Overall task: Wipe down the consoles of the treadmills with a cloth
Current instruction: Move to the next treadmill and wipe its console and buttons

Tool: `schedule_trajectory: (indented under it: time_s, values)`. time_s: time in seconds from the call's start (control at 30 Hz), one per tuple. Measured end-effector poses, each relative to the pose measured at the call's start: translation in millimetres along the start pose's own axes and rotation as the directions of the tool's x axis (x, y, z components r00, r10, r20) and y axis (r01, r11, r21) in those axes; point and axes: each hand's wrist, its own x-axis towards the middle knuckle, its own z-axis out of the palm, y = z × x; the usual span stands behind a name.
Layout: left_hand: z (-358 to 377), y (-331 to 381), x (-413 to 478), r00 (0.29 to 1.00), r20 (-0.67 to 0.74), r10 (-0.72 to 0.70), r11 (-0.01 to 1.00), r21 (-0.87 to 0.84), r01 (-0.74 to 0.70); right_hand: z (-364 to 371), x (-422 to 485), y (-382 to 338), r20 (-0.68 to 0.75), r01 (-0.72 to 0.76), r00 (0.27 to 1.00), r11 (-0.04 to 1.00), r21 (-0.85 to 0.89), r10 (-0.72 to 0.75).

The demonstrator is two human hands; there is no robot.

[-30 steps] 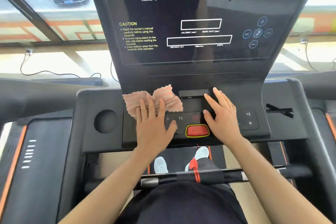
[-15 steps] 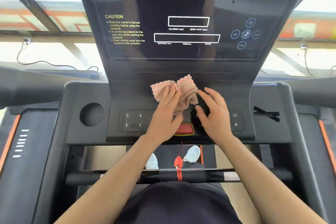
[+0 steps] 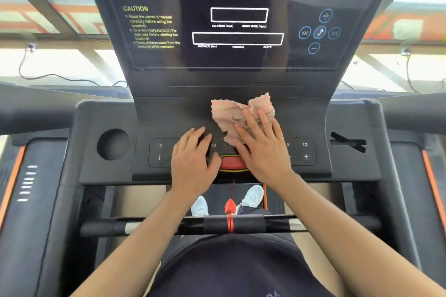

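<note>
On the far left of the console (image 3: 169,118) there is one round cup recess (image 3: 113,144), dark inside, so you cannot tell its contents. Next comes your left hand (image 3: 193,161), palm down on the left key panel beside the "3" key. Its fingers are only slightly bent and its grip is loose, holding nothing. Just right of it sits the single red stop button (image 3: 231,163), between your two hands and partly covered by the right one. Above it lies the one pink striped cloth (image 3: 231,113), crumpled on the flat ledge under the upright display (image 3: 236,55). Your right hand (image 3: 264,152) lies over the cloth's lower right part, fingers straight and spread, pressing it flat to the console rather than pinching it. Further right are the "9", "12" and "+" keys, then one slot (image 3: 347,142) with a dark crossed shape in it. Below, between your forearms, two pale shoes (image 3: 200,206) show, and one red clip (image 3: 229,206) hangs on a cord above the handlebar (image 3: 144,226).
</note>
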Motion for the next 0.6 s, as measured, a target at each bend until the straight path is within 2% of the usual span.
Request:
schedule_trajectory:
  time_s: [0.1,0.33,0.6]
  values:
    - [-1,5,-1,0.999,0.053,0.000,1.000,0.003,0.000,-1,-14,16,0.015,-0.076,0.997,0.997,-0.011,0.076]
    - [-1,17,3,0.983,0.158,0.089,0.992,0.076,-0.103,-8,-27,44,0.029,-0.191,0.981,0.982,0.009,0.191]
    - [4,14,0,0.978,0.167,0.124,0.981,0.130,-0.146,-23,-63,88,0.068,-0.458,0.888,0.889,0.020,0.455]
